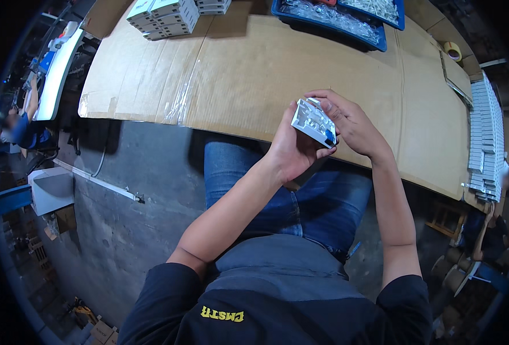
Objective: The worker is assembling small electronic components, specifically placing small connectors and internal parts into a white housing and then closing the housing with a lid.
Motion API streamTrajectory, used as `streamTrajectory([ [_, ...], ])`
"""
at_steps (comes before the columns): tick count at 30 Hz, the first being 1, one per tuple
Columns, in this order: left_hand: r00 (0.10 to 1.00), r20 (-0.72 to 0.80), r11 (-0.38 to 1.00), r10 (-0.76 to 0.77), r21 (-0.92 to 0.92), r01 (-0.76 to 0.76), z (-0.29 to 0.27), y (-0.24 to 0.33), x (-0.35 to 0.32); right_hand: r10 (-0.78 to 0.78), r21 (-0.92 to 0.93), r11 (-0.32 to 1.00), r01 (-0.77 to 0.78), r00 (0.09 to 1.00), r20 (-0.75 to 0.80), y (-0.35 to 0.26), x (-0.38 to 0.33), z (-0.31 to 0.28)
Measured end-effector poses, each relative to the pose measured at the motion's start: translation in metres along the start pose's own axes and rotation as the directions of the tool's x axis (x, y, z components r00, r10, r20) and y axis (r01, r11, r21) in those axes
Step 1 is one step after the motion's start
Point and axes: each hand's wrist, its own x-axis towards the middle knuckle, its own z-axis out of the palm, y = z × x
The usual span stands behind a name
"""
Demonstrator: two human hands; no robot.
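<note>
Just above the table's near edge, my left hand point(293, 150) is wrapped round a small white rectangular casing point(313, 122). The casing is tilted and its open face shows small white and clear parts inside, with a dark blue piece at the lower right corner. My right hand point(348, 122) lies over the casing's right side, its fingers bent at the far edge. Whether those right fingertips pinch a small part cannot be made out.
Cardboard point(249, 75) covers the table. Stacked white boxes point(165, 17) stand at the far left. Blue bins point(329, 26) of clear and white small parts sit at the back. A tape roll point(452, 51) and piled grey-white casings point(485, 135) are at the right. Other people work on both sides.
</note>
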Motion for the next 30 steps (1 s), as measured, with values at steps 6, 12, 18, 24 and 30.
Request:
streamTrajectory([
  [6,0.995,-0.102,1.000,0.000,0.001,0.000,0.003,-0.003,0.003,-0.049,-0.048,0.998,0.049,0.999,0.006,0.009,0.004,-0.001],
  [12,0.994,-0.106,0.999,-0.017,-0.034,0.014,-0.005,-0.004,0.014,-0.032,0.020,0.999,0.033,0.996,-0.078,0.027,0.008,0.000],
  [18,0.998,-0.042,0.996,-0.043,-0.083,0.040,-0.007,-0.005,0.020,0.168,0.031,0.985,-0.168,0.986,0.004,0.030,0.015,-0.014],
  [24,0.995,0.001,0.991,-0.095,-0.098,0.095,-0.014,-0.006,0.023,0.245,0.052,0.967,-0.249,0.967,0.066,0.027,0.016,-0.014],
  [30,0.994,0.035,0.972,-0.100,-0.209,0.105,-0.014,-0.006,0.028,0.202,-0.018,0.979,-0.201,0.977,0.074,0.028,0.021,-0.020],
])
